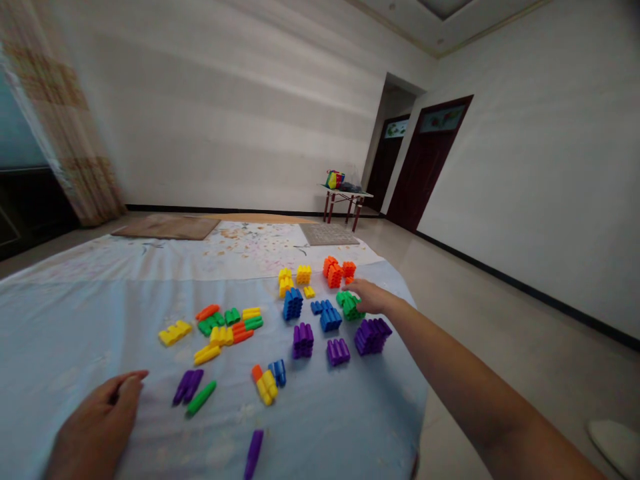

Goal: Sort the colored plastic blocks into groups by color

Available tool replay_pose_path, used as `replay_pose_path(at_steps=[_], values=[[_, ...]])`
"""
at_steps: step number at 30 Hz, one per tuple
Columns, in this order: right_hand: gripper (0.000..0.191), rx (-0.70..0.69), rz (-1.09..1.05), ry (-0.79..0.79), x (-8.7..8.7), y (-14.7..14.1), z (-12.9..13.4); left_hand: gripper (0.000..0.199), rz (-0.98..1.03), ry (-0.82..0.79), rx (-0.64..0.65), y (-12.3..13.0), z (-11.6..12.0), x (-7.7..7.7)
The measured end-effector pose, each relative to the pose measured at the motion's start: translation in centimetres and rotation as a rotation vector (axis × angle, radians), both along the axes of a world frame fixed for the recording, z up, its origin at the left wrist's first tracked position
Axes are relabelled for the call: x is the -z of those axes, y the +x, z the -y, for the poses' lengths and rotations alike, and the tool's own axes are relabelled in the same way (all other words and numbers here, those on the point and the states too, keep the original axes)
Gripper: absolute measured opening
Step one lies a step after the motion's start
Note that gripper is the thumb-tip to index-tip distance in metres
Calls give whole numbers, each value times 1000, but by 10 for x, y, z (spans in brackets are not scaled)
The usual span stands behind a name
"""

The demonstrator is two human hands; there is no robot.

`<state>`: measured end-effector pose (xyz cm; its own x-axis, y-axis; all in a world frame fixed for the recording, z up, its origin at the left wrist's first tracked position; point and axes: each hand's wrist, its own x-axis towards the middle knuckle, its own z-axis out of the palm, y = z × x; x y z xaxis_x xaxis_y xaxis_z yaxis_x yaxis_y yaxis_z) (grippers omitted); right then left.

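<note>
My right hand (369, 297) is stretched out to the far right of the cloth, its fingers and thumb closed about a cluster of green peg-shaped blocks (350, 305). Just beyond the fingertips are stacked orange blocks (333, 272). Nearer me sit a purple stack (373, 336), a smaller purple group (339, 352) and blue blocks (330, 317). At the lower left my left hand (100, 423) hovers with curled fingers, thumb against the index finger, and nothing visible in it. Closest to it lie joined purple pieces (188, 387) and a single green piece (201, 399).
Loose mixed pieces, such as a yellow group (175, 333), lie left of centre. Yellow stacks (285, 283), a blue stack (293, 304) and a purple stack (303, 341) stand mid-cloth. One purple piece (254, 453) is near the front. The cloth's right edge (425, 393) drops to the floor.
</note>
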<state>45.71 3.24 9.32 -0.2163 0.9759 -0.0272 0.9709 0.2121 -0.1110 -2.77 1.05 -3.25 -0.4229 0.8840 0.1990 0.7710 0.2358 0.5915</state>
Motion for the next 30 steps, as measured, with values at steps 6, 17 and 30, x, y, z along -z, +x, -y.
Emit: replay_pose_path(at_steps=[6,17,30], values=[[42,-229,-289,199,-12,-54,27,37,122,-18,35,24,23,-36],[36,-507,-306,22,24,-215,59,35,147,40,43,29,27,-38],[37,-536,119,-31,32,-191,71,35,176,36,46,30,27,-38]])
